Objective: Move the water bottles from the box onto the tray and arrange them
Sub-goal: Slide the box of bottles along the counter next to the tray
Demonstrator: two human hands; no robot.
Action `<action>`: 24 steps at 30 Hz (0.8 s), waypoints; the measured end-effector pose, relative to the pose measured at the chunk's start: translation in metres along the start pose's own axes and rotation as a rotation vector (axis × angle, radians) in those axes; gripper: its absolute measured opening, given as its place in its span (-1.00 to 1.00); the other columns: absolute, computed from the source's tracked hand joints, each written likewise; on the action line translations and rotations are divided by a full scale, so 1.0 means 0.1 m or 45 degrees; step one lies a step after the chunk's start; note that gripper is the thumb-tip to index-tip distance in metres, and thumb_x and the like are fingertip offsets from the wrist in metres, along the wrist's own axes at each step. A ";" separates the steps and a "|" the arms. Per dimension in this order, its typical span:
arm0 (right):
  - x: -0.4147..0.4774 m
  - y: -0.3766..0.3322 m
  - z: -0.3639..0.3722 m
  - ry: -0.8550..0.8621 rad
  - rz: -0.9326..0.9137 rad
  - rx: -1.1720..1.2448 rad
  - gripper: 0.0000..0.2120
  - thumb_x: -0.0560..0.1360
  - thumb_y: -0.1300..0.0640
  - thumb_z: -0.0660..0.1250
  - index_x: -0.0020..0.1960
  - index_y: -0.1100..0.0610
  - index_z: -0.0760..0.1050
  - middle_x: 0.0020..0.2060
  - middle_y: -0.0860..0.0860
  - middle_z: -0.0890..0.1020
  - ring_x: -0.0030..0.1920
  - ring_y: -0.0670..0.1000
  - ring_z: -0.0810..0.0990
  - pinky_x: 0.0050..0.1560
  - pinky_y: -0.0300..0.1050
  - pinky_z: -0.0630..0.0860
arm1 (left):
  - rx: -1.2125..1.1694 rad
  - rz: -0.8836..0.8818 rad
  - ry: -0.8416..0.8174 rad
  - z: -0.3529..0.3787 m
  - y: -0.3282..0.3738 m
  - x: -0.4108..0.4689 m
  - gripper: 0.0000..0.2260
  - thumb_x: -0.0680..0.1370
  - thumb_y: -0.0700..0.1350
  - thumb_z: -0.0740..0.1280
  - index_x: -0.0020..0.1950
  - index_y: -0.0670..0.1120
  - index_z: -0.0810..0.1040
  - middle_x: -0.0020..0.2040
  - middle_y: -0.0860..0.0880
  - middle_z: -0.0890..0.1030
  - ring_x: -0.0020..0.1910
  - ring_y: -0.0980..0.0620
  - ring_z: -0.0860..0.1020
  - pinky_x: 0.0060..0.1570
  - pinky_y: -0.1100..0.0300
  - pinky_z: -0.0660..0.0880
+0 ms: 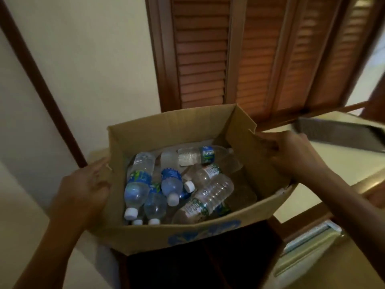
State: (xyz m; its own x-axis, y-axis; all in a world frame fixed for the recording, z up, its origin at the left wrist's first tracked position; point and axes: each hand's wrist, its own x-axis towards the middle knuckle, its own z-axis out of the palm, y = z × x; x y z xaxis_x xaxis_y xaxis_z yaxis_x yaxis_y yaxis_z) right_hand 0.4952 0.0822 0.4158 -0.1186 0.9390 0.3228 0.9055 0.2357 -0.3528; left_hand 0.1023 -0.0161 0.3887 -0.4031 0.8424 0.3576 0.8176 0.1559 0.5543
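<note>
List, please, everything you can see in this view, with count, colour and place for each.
cardboard box: one, brown with a blue print on the near wall, open, centre of view, held at both sides.
water bottles: about eight or more, clear plastic with blue-green labels and white caps, lying jumbled inside the box; exact count unclear.
tray: one, grey, blurred, upper right on a pale counter, no bottles seen on it.
louvred doors: brown wood, behind the box.
wall: cream, left, with dark wood trim.
left hand: one, on the box's left wall.
right hand: one, gripping the box's right flap.
</note>
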 end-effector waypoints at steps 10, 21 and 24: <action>0.11 1.72 -1.39 0.139 0.274 -0.062 -0.56 0.51 0.37 0.37 0.32 0.05 0.61 0.13 0.12 0.68 -0.06 0.09 0.63 0.05 0.06 0.67 | -0.345 0.270 -0.129 0.87 2.05 0.15 -0.48 0.44 -0.31 0.38 0.26 0.21 0.63 -0.35 0.18 0.65 -0.24 0.21 0.62 -0.26 0.33 0.48; 0.58 4.13 -0.95 0.048 0.413 -0.067 -0.73 0.55 0.30 0.36 0.21 0.09 0.62 0.00 0.06 0.64 -0.21 -0.10 0.53 -0.33 -0.26 0.46 | -0.200 0.191 -0.302 2.87 3.48 -0.07 -0.49 0.45 -0.32 0.35 0.37 0.03 0.60 0.19 -0.11 0.67 0.04 -0.05 0.64 -0.10 0.29 0.47; 0.71 4.46 -0.80 0.092 0.438 0.054 -0.71 0.53 0.31 0.35 0.15 0.02 0.64 -0.06 0.01 0.64 -0.23 -0.13 0.57 -0.35 -0.22 0.54 | -0.163 0.178 -0.275 3.03 3.66 -0.01 -0.48 0.46 -0.27 0.38 0.41 0.02 0.55 0.21 -0.11 0.66 -0.02 -0.02 0.64 -0.15 0.33 0.39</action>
State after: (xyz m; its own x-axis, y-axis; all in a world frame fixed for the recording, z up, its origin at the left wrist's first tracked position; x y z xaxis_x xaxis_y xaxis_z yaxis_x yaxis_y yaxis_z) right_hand 0.9235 0.2343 0.3515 0.2212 0.9454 0.2394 0.8695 -0.0800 -0.4873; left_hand 0.5263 0.1965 0.3631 -0.1822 0.9435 0.2767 0.7947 -0.0244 0.6064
